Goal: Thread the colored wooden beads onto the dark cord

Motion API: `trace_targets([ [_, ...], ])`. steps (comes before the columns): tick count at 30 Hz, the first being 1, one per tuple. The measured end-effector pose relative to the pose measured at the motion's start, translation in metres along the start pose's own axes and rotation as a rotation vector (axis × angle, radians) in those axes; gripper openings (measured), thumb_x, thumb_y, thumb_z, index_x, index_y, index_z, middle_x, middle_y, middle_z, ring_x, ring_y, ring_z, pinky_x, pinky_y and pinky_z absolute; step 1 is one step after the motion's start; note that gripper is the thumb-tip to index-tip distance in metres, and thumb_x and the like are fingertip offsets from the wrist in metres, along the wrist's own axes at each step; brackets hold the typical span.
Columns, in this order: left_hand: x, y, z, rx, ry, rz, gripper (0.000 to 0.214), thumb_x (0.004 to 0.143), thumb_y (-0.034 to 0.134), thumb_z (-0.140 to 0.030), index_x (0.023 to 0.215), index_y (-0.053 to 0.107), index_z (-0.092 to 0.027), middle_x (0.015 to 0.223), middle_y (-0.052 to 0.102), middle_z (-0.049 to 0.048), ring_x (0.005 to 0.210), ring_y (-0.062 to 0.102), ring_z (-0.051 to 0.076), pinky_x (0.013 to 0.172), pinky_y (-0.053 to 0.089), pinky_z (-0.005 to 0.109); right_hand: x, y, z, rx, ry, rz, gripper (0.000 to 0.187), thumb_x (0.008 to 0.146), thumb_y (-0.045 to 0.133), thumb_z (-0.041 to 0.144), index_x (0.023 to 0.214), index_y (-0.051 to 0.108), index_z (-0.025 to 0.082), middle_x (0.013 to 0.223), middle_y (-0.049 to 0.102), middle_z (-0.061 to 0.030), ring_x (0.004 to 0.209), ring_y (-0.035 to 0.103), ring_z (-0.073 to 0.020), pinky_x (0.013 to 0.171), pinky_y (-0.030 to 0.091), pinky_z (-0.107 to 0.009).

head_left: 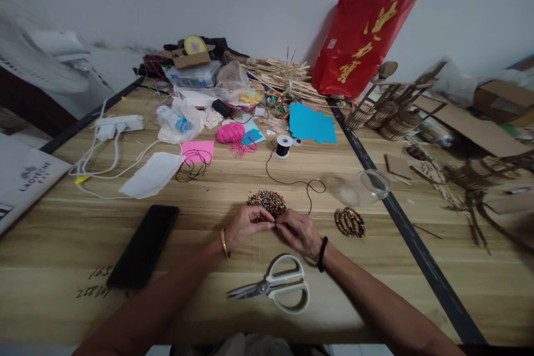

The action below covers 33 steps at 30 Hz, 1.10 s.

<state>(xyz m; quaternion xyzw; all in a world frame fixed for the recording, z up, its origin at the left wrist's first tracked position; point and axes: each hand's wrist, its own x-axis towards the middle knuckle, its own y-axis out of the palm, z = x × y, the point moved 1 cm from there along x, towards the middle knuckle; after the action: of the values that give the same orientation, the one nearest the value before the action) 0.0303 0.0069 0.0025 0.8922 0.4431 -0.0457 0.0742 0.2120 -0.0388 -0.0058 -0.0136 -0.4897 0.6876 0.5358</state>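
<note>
My left hand (pixel 249 221), with a gold bracelet at the wrist, pinches thumb against fingers. Its fingertips meet those of my right hand (pixel 301 232), which is closed in a pinch too and wears a black band. What they hold is too small to make out; a faint thin line hangs below my left hand. Just behind the fingertips lies a heap of multicoloured beads (pixel 267 200). Scissors (pixel 271 288) with pale green handles rest in front of the hands, blades pointing left. To the right is a coil of strung beads (pixel 349 222).
A clear jar (pixel 367 187) lies on its side at the right. Behind the beads stands a spool of black cord (pixel 283 147), its loose end trailing forward. A black phone (pixel 144 246) lies at the left. Pink yarn (pixel 231 133), blue paper (pixel 312 123) and sticks fill the back.
</note>
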Motion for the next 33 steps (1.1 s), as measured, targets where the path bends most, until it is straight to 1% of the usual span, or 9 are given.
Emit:
trace_targets([
  [4, 0.0004, -0.0008, 0.0022, 0.007, 0.0, 0.0, 0.029, 0.063, 0.077, -0.033, 0.076, 0.066, -0.01, 0.07, 0.065, 0.0026, 0.065, 0.055, 0.011, 0.063, 0.042, 0.022, -0.0005, 0.0002, -0.0007, 0.003, -0.008, 0.01, 0.008, 0.092, 0.047, 0.018, 0.091, 0.055, 0.019, 0.078, 0.062, -0.0056, 0.071, 0.059, -0.0152, 0.062, 0.046, -0.025],
  [14, 0.0003, -0.001, 0.0026, 0.03, 0.013, 0.005, 0.027, 0.065, 0.076, -0.032, 0.077, 0.065, -0.01, 0.071, 0.065, 0.0027, 0.065, 0.056, 0.011, 0.063, 0.042, 0.023, 0.0013, -0.0012, 0.0019, -0.005, -0.005, -0.012, 0.01, 0.093, 0.046, 0.019, 0.09, 0.055, 0.019, 0.075, 0.06, -0.0049, 0.068, 0.058, -0.0148, 0.06, 0.045, -0.025],
  [19, 0.0009, -0.0012, 0.0043, 0.02, 0.01, -0.007, 0.029, 0.063, 0.077, -0.033, 0.077, 0.066, -0.01, 0.072, 0.066, 0.0029, 0.066, 0.056, 0.011, 0.064, 0.043, 0.022, -0.0002, -0.0001, 0.0001, -0.009, -0.007, -0.002, 0.008, 0.092, 0.047, 0.018, 0.091, 0.055, 0.019, 0.076, 0.061, -0.0045, 0.067, 0.057, -0.0145, 0.06, 0.044, -0.024],
  [27, 0.0, -0.0002, 0.0016, 0.02, 0.01, 0.0, 0.03, 0.063, 0.077, -0.034, 0.077, 0.065, -0.01, 0.072, 0.065, 0.0027, 0.067, 0.056, 0.011, 0.064, 0.043, 0.022, -0.0008, 0.0007, -0.0002, -0.029, -0.021, -0.001, 0.008, 0.092, 0.048, 0.018, 0.091, 0.055, 0.02, 0.076, 0.061, -0.0044, 0.068, 0.058, -0.0145, 0.062, 0.045, -0.024],
  [33, 0.0003, 0.0011, 0.0021, 0.008, 0.0, 0.003, 0.027, 0.062, 0.078, -0.029, 0.077, 0.064, -0.011, 0.073, 0.065, 0.0022, 0.068, 0.057, 0.011, 0.066, 0.043, 0.023, -0.0012, 0.0012, 0.0002, -0.023, -0.05, 0.012, 0.007, 0.091, 0.049, 0.018, 0.091, 0.055, 0.02, 0.076, 0.062, -0.0044, 0.068, 0.058, -0.0142, 0.06, 0.044, -0.024],
])
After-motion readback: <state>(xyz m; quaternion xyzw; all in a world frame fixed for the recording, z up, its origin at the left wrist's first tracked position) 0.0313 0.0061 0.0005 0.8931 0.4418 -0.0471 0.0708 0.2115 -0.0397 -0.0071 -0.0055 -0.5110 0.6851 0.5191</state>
